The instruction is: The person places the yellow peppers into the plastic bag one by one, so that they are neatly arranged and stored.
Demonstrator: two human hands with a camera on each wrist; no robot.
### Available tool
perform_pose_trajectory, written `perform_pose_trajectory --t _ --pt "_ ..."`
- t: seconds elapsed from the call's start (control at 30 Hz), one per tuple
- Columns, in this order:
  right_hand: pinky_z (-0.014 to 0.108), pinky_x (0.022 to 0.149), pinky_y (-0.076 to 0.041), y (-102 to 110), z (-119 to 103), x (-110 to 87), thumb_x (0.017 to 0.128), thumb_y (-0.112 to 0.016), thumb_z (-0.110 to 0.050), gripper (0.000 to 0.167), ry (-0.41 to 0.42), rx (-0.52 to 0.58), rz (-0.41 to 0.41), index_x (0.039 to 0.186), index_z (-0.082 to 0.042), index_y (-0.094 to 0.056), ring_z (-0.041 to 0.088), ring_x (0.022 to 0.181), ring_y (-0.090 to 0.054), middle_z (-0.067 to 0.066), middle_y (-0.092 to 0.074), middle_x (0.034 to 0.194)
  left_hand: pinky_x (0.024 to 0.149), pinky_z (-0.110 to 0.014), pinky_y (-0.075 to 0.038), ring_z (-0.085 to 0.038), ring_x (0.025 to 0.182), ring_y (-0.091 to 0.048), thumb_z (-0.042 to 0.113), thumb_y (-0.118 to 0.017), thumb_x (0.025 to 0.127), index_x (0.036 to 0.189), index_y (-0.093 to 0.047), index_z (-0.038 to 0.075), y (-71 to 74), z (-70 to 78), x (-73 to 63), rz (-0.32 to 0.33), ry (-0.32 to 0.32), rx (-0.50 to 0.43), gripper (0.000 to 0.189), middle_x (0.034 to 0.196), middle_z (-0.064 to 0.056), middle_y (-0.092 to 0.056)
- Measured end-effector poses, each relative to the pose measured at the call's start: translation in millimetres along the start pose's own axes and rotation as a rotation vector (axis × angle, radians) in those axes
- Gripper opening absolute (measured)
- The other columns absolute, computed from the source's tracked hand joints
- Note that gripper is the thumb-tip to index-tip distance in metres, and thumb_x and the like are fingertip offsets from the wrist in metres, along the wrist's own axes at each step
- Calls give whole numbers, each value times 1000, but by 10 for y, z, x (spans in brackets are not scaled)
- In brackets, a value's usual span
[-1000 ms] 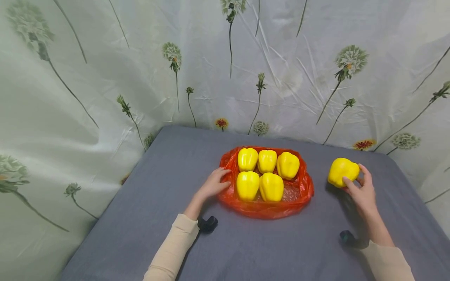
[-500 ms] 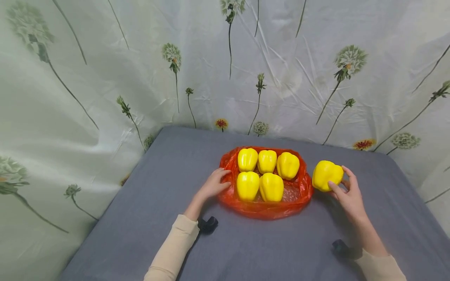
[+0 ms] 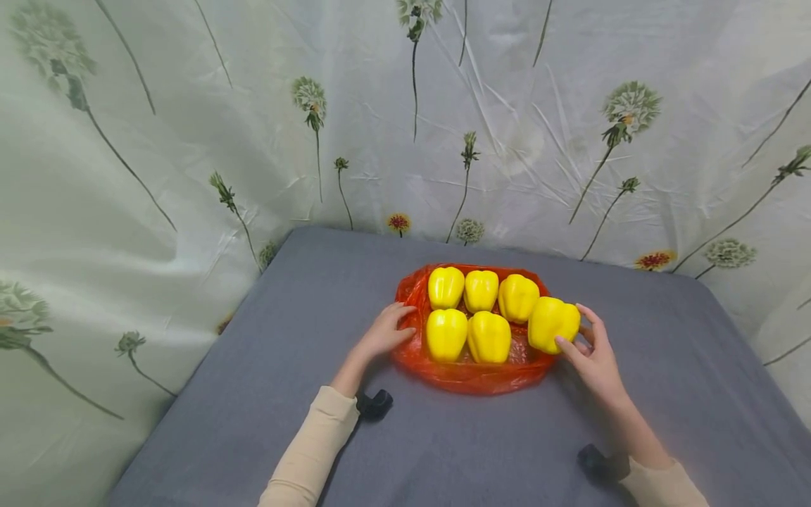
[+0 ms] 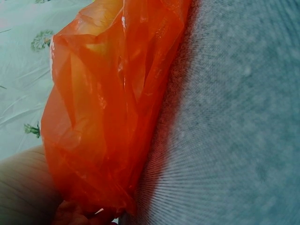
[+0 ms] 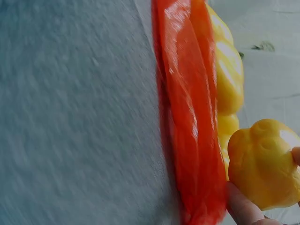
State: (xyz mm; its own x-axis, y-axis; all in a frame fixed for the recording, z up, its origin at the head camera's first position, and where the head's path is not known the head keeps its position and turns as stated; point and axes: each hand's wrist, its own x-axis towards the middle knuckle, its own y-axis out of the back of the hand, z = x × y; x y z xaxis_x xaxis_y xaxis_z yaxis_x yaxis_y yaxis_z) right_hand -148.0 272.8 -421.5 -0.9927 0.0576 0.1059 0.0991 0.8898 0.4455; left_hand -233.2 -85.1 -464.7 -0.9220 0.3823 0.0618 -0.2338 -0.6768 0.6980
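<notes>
A red plastic bag [image 3: 469, 377] lies spread on the grey table, its mouth rolled open. Several yellow bell peppers stand inside in two rows, such as the front-left pepper [image 3: 446, 336]. My right hand [image 3: 597, 362] grips another yellow bell pepper [image 3: 553, 325] between thumb and fingers, over the bag's right end. In the right wrist view this pepper [image 5: 265, 166] is above the rim beside the red bag wall [image 5: 192, 117]. My left hand [image 3: 385, 331] holds the bag's left rim; in the left wrist view the crinkled bag [image 4: 103, 117] hides most of its fingers.
A grey cloth covers the table [image 3: 304, 310]. Behind it and along the left hangs a pale curtain [image 3: 380, 141] printed with dandelions. A dark wrist-mounted device [image 3: 375, 405] is under the left wrist, another dark device [image 3: 593, 459] by the right.
My right hand has carried the bell pepper leftward from beside the bag to over its right end. The left hand and the peppers in the bag have stayed put.
</notes>
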Motion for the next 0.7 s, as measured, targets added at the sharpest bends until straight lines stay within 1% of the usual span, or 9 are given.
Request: perform_pose_trajectory --t 0.07,0.13,0.17,0.23,0.3,0.4,0.57,0.7 --pt "1 74 -45 -41 4 -14 93 -57 -23 73 18 -44 -17 149 -15 -11 -5 98 -57 29 -32 139 112 -53 -30 -40 135 -35 17 -58 87 131 -51 -1 -3 -1 0 1 -2 1 48 141 -24 -44" --pt "3 76 -46 -73 6 -22 92 -58 -22 72 38 -90 -32 149 -15 -13 13 105 -61 28 -34 140 112 -53 -30 -39 135 -36 17 -58 87 131 -51 -1 -6 -2 2 0 -1 5 48 141 -24 -45" --pt "4 77 -47 -84 9 -24 92 -58 -22 71 51 -115 -38 148 -15 -15 23 109 -60 27 -35 139 112 -53 -30 -39 135 -36 17 -58 88 132 -50 0 -6 0 2 -1 1 6 48 141 -23 -44" --pt "12 80 -52 -101 18 -23 92 -59 -21 70 70 -148 -48 148 -16 -17 40 113 -56 27 -37 139 113 -52 -29 -38 136 -35 17 -57 88 132 -50 0 -4 7 1 -5 9 3 48 142 -23 -44" --pt "24 82 -56 -111 30 -21 91 -60 -22 69 72 -167 -60 147 -16 -19 44 112 -56 26 -39 139 112 -54 -29 -39 135 -35 17 -57 88 132 -50 0 1 16 -2 -7 11 0 48 142 -24 -43" --pt "40 84 -55 -120 54 -21 91 -60 -23 69 62 -189 -84 147 -17 -20 45 111 -58 27 -40 139 112 -55 -28 -40 135 -34 16 -58 87 131 -50 -1 7 23 -10 -5 12 -10 48 142 -25 -43" --pt "47 86 -53 -123 73 -31 91 -60 -27 70 32 -229 -130 147 -17 -19 45 110 -59 28 -39 140 113 -53 -28 -39 136 -34 17 -57 88 133 -50 0 0 8 -5 -10 22 -6 49 143 -24 -42" --pt "50 89 -52 -107 61 -23 91 -58 -32 70 -15 -248 -157 148 -19 -19 44 110 -58 27 -40 138 113 -54 -28 -39 136 -33 18 -57 88 133 -49 0 -6 -5 0 -9 22 -2 49 143 -24 -41"
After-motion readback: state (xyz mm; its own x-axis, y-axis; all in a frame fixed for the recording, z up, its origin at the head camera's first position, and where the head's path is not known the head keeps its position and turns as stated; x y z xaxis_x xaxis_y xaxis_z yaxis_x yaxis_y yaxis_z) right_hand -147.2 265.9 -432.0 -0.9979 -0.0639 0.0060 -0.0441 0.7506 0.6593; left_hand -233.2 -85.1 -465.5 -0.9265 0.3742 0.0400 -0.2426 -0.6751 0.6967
